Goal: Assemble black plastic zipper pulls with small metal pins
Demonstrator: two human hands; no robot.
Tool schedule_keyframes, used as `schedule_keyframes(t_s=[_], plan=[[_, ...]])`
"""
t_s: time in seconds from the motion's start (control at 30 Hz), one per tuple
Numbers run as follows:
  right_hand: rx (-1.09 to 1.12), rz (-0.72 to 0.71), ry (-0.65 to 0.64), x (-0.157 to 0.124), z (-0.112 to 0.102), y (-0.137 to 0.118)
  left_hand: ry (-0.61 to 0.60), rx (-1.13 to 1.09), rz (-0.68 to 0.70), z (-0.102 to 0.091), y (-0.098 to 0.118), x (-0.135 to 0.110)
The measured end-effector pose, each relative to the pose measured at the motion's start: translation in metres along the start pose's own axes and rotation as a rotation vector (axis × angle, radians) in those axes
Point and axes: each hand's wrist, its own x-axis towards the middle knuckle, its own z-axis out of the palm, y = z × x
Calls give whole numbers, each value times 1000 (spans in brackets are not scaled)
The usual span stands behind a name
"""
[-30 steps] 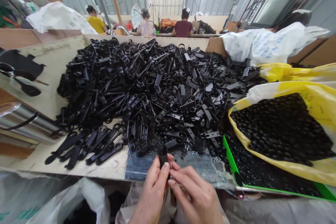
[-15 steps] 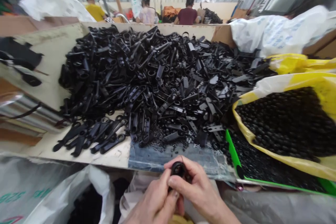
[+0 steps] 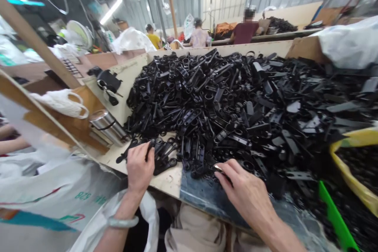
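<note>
A big heap of black plastic lever parts [image 3: 224,98] covers the pale work table [image 3: 165,179]. My left hand [image 3: 140,167] lies on a row of parts [image 3: 161,153] at the table's front left, fingers curled over one of them. My right hand [image 3: 243,191] reaches to the front foot of the heap, fingertips pinched on a small part I cannot make out. A jade bangle [image 3: 122,222] sits on my left wrist.
A steel flask [image 3: 108,126] lies left of the heap. A yellow bag [image 3: 354,153] and a green tray edge [image 3: 336,214] with small black pieces are at right. White sacks [image 3: 44,197] hang below left. Other people sit at a far bench [image 3: 245,31].
Both hands left my lap, where they held one black part together, and spread onto the table. The view swung left and up.
</note>
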Motion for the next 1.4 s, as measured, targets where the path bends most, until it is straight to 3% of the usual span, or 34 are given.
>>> schedule_keyframes(t_s=[0.13,0.27,0.37,0.47,0.57,0.7,0.83,0.97,1.1,1.27,1.4], plan=[[-251,47,-67,28,10,-2,-70,139,18,12,-6,-4],[-325,107,-211,43,12,-7,-103,255,-5,16,4,-14],[-273,182,-298,50,7,-11,-94,298,-3,14,14,-16],[-163,261,-357,57,-4,-10,-123,324,117,14,21,-18],[-52,352,-353,61,-16,-2,-133,339,224,18,21,-22],[121,433,-313,57,-32,19,-32,310,220,19,24,-26],[166,469,-305,45,-44,38,43,109,332,14,53,-32],[220,492,-288,33,-49,42,-213,-214,452,21,108,-50],[289,509,-272,17,-53,33,-307,-145,574,45,148,-69],[367,522,-245,-2,-55,26,-361,-140,689,69,158,-70],[499,396,-200,-4,-57,42,-368,-231,654,65,145,-62]])
